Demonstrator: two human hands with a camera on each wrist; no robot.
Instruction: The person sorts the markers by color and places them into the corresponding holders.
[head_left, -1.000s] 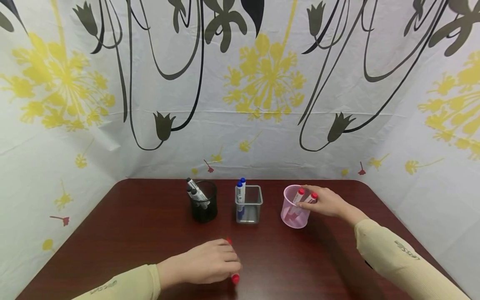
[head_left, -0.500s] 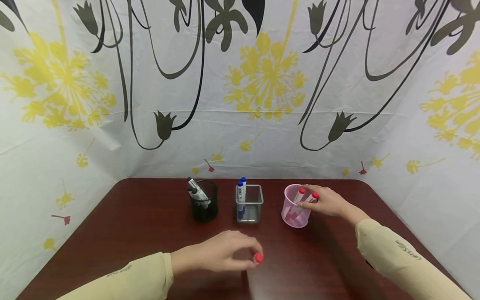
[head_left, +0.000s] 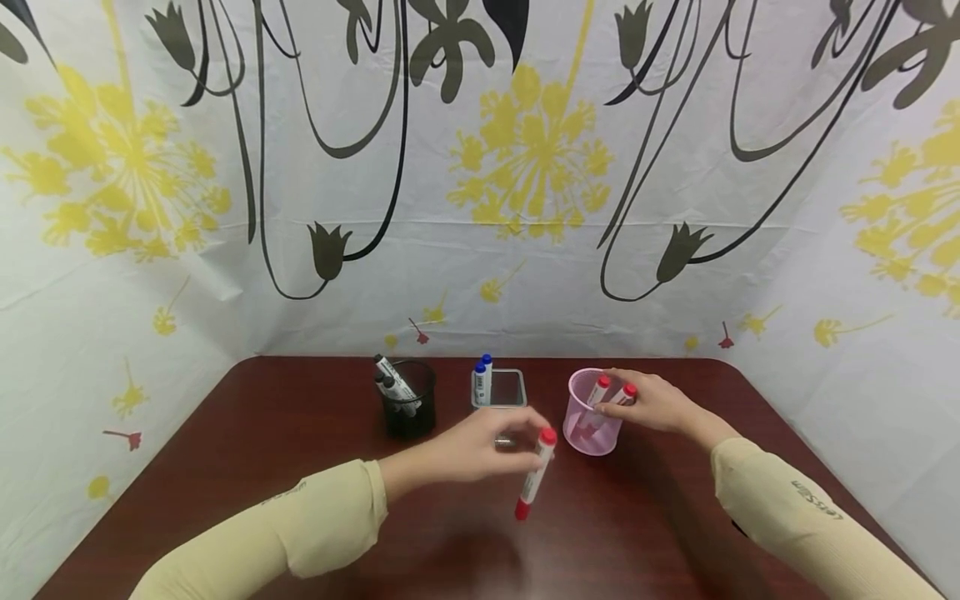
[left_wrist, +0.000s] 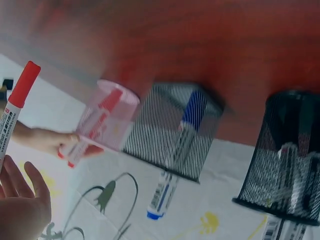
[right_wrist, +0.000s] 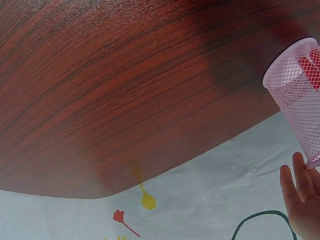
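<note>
A red-capped whiteboard marker (head_left: pixel 535 478) hangs tilted above the table, pinched in my left hand (head_left: pixel 477 446), its red cap end pointing down; the marker's red end (left_wrist: pixel 25 85) also shows in the left wrist view. To its right, my right hand (head_left: pixel 651 403) holds the rim of a pink mesh pen holder (head_left: pixel 578 436), thumb at the near side. Two red markers (head_left: pixel 597 392) lean inside that holder. In the right wrist view, fingertips (right_wrist: pixel 298 159) touch the pink rim. The left hand partly hides the silver square mesh pen holder (head_left: pixel 519 385).
Two blue markers (head_left: pixel 480 385) stand in the silver holder. Left of it, a black mesh pen holder (head_left: pixel 408 423) contains several black markers (head_left: pixel 395 379). All three holders stand in a row near the back of the dark red table (head_left: pixel 285 450), before a patterned cloth (head_left: pixel 420 183).
My left hand has lifted the red marker from the table and moved it forward and to the right, turning it more upright. The right hand stays on the pink holder.
</note>
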